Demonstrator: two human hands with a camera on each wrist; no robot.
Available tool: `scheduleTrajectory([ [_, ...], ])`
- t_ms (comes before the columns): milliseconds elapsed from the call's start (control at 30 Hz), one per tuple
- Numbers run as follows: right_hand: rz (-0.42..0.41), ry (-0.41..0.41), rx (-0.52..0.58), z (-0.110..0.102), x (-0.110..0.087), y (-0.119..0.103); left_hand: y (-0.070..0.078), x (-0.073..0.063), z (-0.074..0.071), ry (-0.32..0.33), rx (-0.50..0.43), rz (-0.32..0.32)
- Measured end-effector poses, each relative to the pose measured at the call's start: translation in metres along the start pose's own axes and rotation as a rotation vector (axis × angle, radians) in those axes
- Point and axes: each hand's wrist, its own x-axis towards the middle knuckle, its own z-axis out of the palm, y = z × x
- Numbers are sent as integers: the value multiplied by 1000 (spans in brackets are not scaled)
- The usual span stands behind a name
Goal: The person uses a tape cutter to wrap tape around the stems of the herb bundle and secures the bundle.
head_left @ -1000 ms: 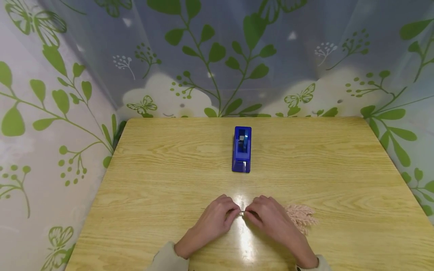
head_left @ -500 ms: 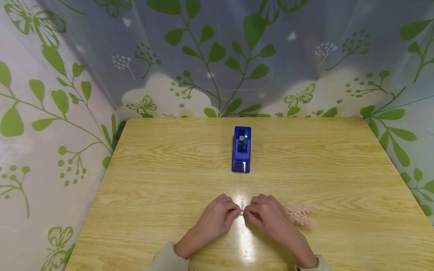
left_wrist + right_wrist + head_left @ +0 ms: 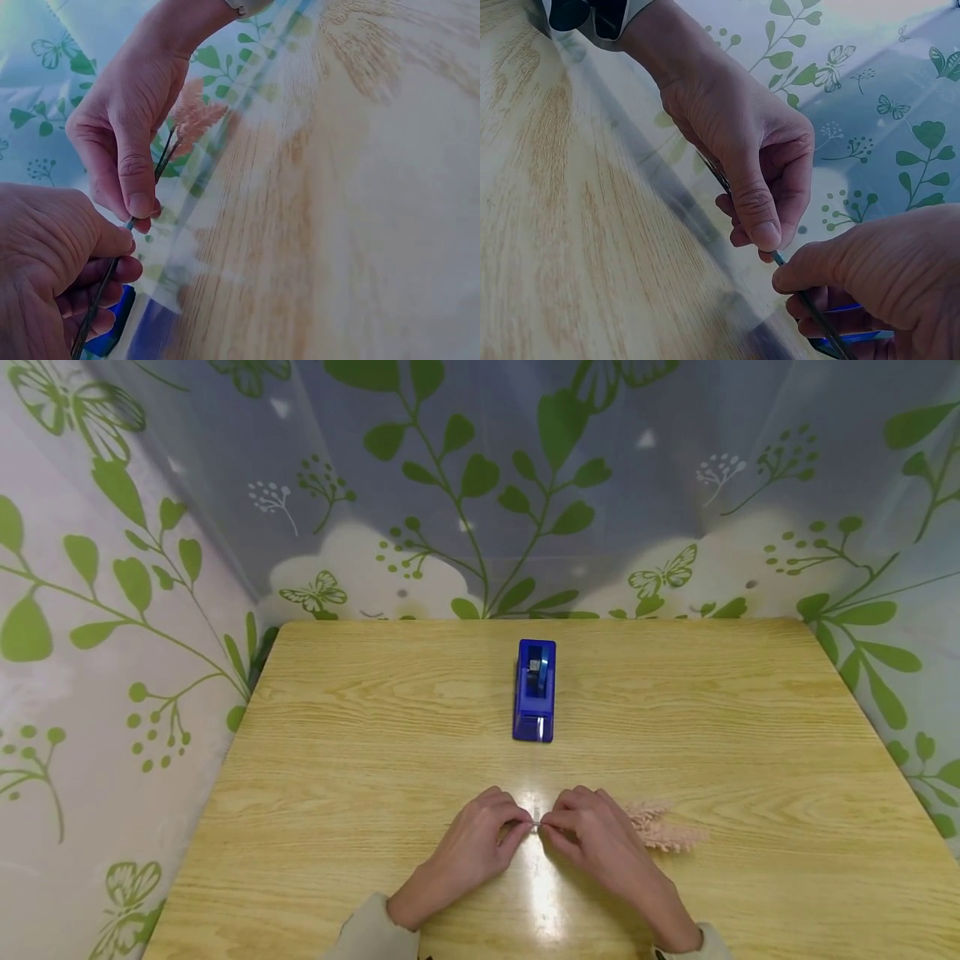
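Both hands meet over the middle of the table, pinching the thin dark stems (image 3: 94,311) of pink feathery flower sprigs (image 3: 667,831). My left hand (image 3: 480,835) grips the stems between thumb and fingers, and their tail runs back under its palm. Close beside it, my right hand (image 3: 603,839) pinches the same stems on the flower side. The pink heads stick out to the right behind the right hand. In the narrow gap between the fingertips, a small clear strip that looks like tape (image 3: 536,816) shows on the stems.
A blue tape dispenser (image 3: 534,691) stands on the wooden table (image 3: 375,710) beyond the hands, its cutting end toward me. Leaf-patterned curtains (image 3: 480,485) surround the table at the back and sides.
The pink heads have turned and shifted slightly away from me as the stems rotate in the fingers. Both hands have edged slightly forward, keeping their pinch. The dispenser has stayed put.
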Motion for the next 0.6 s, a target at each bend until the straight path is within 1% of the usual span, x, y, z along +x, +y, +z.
scheduleTrajectory([
  [133,11,5,1,0,0,0,-1,1,1,8,-6,-5],
  [267,54,-27,0,0,0,-1,-1,1,1,18,-10,0],
  [367,78,-56,3,0,0,-2,-2,1,1,36,-12,19],
  [500,76,-67,6,-1,1,-2,-2,2,1,51,-13,33],
  [600,65,-57,-2,0,2,-2,-2,2,1,48,-12,22],
])
